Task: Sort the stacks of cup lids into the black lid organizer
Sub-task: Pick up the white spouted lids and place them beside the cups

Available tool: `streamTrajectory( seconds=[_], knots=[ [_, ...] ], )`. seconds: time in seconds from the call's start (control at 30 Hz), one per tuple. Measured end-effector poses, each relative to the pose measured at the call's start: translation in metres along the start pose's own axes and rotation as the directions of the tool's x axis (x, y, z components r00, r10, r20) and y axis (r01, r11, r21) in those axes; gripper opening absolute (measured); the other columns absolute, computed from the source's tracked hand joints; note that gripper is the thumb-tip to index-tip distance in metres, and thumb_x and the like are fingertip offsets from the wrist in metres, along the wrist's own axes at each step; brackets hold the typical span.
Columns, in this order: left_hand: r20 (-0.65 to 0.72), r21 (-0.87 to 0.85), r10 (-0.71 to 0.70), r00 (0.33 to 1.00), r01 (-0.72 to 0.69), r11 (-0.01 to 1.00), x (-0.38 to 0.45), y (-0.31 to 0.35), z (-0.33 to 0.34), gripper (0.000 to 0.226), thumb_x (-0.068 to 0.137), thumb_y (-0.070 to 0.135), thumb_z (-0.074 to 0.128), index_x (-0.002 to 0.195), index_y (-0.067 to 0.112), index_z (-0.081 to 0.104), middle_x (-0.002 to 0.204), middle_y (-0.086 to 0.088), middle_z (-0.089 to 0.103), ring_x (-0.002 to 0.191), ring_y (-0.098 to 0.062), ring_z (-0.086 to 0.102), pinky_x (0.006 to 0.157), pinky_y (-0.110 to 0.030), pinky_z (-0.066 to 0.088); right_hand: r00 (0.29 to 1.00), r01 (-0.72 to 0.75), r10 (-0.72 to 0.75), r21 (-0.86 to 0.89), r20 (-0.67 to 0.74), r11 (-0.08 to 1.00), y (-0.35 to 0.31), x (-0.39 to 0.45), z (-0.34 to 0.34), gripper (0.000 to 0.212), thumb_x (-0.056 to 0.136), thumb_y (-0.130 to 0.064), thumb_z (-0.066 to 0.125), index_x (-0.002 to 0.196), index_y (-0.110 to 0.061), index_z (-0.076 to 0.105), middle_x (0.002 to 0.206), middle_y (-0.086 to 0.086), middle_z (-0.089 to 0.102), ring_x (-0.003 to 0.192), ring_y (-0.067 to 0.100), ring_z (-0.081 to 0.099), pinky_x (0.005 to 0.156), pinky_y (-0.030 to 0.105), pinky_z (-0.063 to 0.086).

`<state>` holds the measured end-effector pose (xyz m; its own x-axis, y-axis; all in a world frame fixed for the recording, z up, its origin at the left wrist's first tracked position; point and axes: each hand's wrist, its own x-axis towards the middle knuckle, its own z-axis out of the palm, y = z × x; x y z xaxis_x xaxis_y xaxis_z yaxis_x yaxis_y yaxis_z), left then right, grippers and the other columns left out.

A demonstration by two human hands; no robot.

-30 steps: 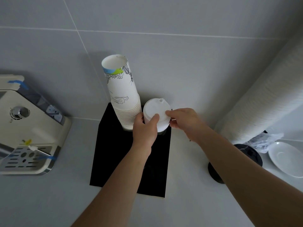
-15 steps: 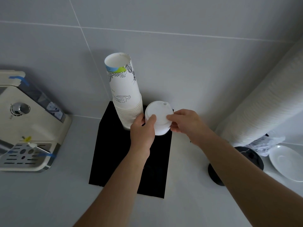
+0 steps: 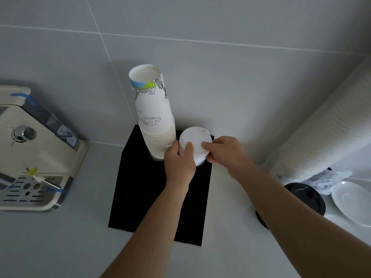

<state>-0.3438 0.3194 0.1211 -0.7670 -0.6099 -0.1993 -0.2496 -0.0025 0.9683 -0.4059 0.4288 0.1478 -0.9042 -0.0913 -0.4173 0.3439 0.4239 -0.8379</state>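
Note:
A stack of white cup lids (image 3: pixel 194 140) stands in the right rear opening of the black lid organizer (image 3: pixel 144 197), its lower part hidden inside. My left hand (image 3: pixel 179 164) grips the stack from the left, thumb on the top lid. My right hand (image 3: pixel 224 152) holds it from the right, fingertips on the top lid. A tall stack of printed paper cups (image 3: pixel 153 115) stands in the organizer's left rear opening, right beside my left hand.
A cream coffee machine (image 3: pixel 34 153) with a drip tray sits at the left. A very long white stack (image 3: pixel 325 127) leans against the wall at the right, above a black round base (image 3: pixel 301 199). A white saucer (image 3: pixel 353 203) lies at the far right.
The lid stack has sunk a little lower into the organizer, with both hands still around it. The camera has shifted slightly.

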Motion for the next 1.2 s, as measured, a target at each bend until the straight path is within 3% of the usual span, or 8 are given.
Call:
streamTrajectory(
  seconds=[0.27,0.37,0.53,0.67,0.83,0.93,1.1,1.2],
  knots=[
    [0.038,0.362,0.147,0.988,-0.151,0.920,0.005,-0.010,-0.011,0.038,0.086,0.044,0.050,0.097,0.012,0.066,0.100,-0.004,0.068,0.096,-0.024,0.063,0.083,-0.040,0.052,0.997,0.068,-0.077,-0.244,-0.026,0.967,-0.002,-0.003,0.000,0.032,0.082,-0.034,0.071,0.081,-0.002,0.070,0.075,0.012,0.076,0.070,0.026,0.076,0.077,0.040,0.062],
    [0.057,0.372,0.158,0.986,-0.168,0.913,0.000,-0.015,-0.012,0.043,0.082,0.046,0.051,0.113,0.018,0.060,0.114,0.000,0.066,0.105,-0.023,0.065,0.089,-0.046,0.053,0.992,0.099,-0.120,-0.344,-0.040,0.934,0.004,-0.003,0.000,0.042,0.081,-0.038,0.069,0.082,0.004,0.070,0.080,0.018,0.075,0.075,0.031,0.075,0.076,0.041,0.060],
    [0.110,0.437,0.237,0.965,-0.261,0.860,-0.007,-0.020,-0.020,0.054,0.086,0.034,0.060,0.137,0.020,0.051,0.133,-0.003,0.054,0.114,-0.024,0.061,0.092,-0.046,0.054,0.974,0.198,-0.225,-0.419,-0.015,0.886,0.013,-0.007,-0.003,0.051,0.085,-0.042,0.069,0.128,-0.014,0.065,0.111,0.003,0.069,0.100,0.020,0.064,0.086,0.029,0.047],
    [0.155,0.473,0.259,0.953,-0.302,0.828,-0.004,-0.018,-0.023,0.047,0.085,0.036,0.060,0.130,0.020,0.059,0.119,-0.002,0.063,0.098,-0.019,0.068,0.085,-0.044,0.057,0.966,0.242,-0.258,-0.391,0.012,0.888,0.017,-0.006,0.002,0.061,0.086,-0.041,0.068,0.142,-0.022,0.056,0.134,0.001,0.065,0.118,0.018,0.062,0.095,0.027,0.045],
    [0.154,0.524,0.236,0.960,-0.281,0.804,-0.001,-0.015,-0.019,0.035,0.087,0.032,0.065,0.115,0.012,0.067,0.111,-0.006,0.063,0.097,-0.024,0.068,0.084,-0.049,0.057,0.968,0.233,-0.249,-0.403,0.013,0.885,0.017,-0.008,0.004,0.057,0.087,-0.037,0.068,0.140,-0.019,0.058,0.116,0.008,0.073,0.110,0.021,0.066,0.087,0.025,0.045],
    [0.150,0.553,0.240,0.959,-0.283,0.784,0.001,-0.016,-0.018,0.027,0.086,0.032,0.066,0.104,0.011,0.068,0.104,-0.005,0.060,0.093,-0.025,0.068,0.082,-0.049,0.056,0.968,0.234,-0.251,-0.415,0.012,0.879,0.019,-0.009,0.006,0.055,0.089,-0.036,0.067,0.140,-0.018,0.058,0.118,0.008,0.072,0.114,0.022,0.063,0.085,0.024,0.041],
    [0.147,0.576,0.221,0.964,-0.265,0.773,0.005,-0.021,-0.023,0.022,0.080,0.038,0.062,0.075,0.017,0.060,0.085,0.001,0.068,0.084,-0.018,0.068,0.072,-0.046,0.057,0.969,0.224,-0.248,-0.475,0.013,0.851,0.018,-0.014,0.009,0.024,0.088,-0.033,0.064,0.097,-0.010,0.064,0.076,0.002,0.059,0.076,0.023,0.052,0.055,0.020,0.034],
    [0.162,0.572,0.223,0.961,-0.276,0.772,0.002,-0.018,-0.026,0.020,0.080,0.035,0.062,0.079,0.015,0.064,0.084,0.003,0.070,0.082,-0.017,0.068,0.072,-0.045,0.058,0.973,0.213,-0.228,-0.464,0.024,0.860,0.016,-0.019,0.009,0.031,0.088,-0.034,0.062,0.103,-0.008,0.065,0.078,0.002,0.058,0.077,0.022,0.052,0.058,0.023,0.034]
  ],
)
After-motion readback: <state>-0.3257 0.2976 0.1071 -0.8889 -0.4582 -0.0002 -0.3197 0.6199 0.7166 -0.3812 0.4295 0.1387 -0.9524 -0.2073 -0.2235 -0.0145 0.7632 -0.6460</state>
